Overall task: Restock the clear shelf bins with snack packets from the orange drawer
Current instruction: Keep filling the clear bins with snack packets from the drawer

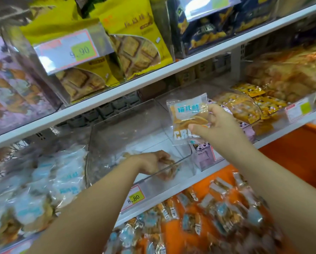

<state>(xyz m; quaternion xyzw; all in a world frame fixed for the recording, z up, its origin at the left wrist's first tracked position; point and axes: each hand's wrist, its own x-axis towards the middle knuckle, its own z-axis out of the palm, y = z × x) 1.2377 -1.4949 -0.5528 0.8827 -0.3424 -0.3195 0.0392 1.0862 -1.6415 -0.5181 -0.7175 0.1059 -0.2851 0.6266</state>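
Below the clear bin [126, 125], nearest to me, the orange drawer [204, 182] stands open with a heap of snack packets [223, 209] in it, so I judge most of the stock has yet to go up. On the front of the bin hangs a price tag [134, 197].

Inside the bin, near its front right corner, my left hand [155, 163] reaches down over the rim. Its fingers are curled round a lower packet [169, 170] that rests on the bin floor, though blur keeps me from saying how firm the hold is. Apart from that packet the bin looks almost bare, so the filling has only just begun.

Above the bin's right wall, my right hand [219, 123] pinches a cracker packet [188, 114] between thumb and fingertips, the other fingers loosely bent. The packet hangs upright in the air, not yet inside the bin.

Left of the bin, a neighbouring bin [43, 176] already sits full of pale blue packets. Right of it, another holds purple packets [204, 153].

Farthest off, on the shelf above the bin, stand yellow biscuit bags [135, 39]. By my reckoning the job is at an early stage, with many trips from the drawer left.
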